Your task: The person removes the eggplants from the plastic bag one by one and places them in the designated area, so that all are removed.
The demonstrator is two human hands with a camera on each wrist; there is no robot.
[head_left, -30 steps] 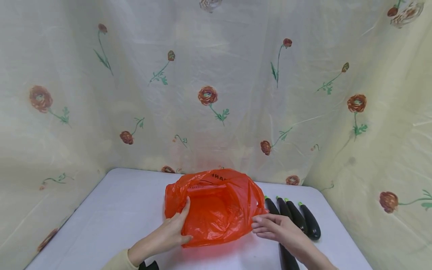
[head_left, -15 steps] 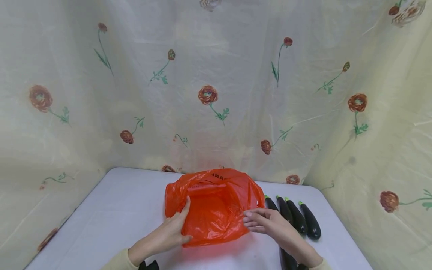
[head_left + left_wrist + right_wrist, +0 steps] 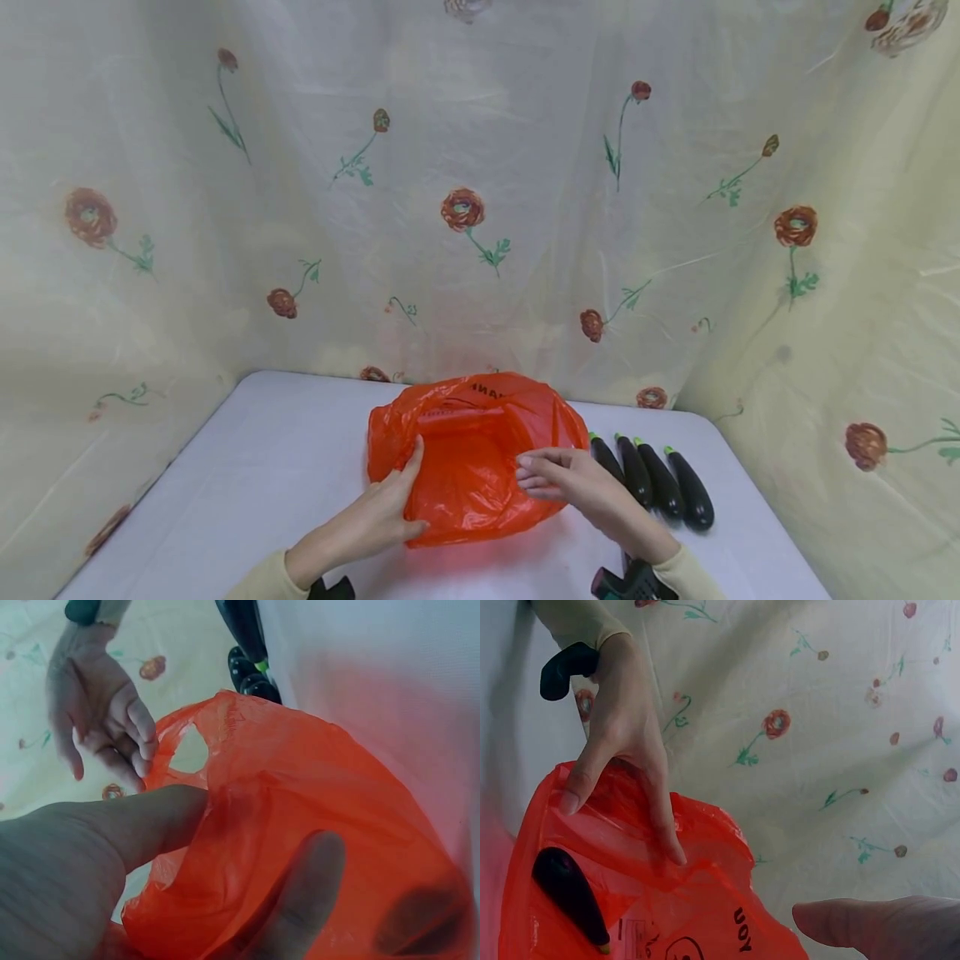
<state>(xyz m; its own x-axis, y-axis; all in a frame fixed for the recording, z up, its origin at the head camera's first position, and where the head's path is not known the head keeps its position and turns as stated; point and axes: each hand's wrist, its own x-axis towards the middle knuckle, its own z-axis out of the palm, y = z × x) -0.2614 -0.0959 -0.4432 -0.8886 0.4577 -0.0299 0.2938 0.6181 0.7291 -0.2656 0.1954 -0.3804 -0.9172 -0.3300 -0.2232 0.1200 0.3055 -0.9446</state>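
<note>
An orange-red plastic bag (image 3: 480,500) with printed letters lies on the table, its mouth facing me. My left hand (image 3: 378,508) holds the bag's left rim, some fingers inside the mouth and others outside the film. In the right wrist view a dark eggplant (image 3: 570,896) shows in the bag beside my left hand (image 3: 626,727). My right hand (image 3: 573,483) hovers in front of the bag's right side with loosely bent fingers and nothing in them. The left wrist view shows its open palm (image 3: 101,697) near the bag's handle hole.
Several dark eggplants (image 3: 663,483) with green tips lie side by side on the white table (image 3: 300,433), right of the bag. A flower-printed curtain (image 3: 540,250) hangs behind and at both sides. A dark device (image 3: 633,579) is strapped at my right wrist.
My right hand has moved left and slightly up from the bag's right rim to in front of its mouth. The left hand and the bag stay almost still.
</note>
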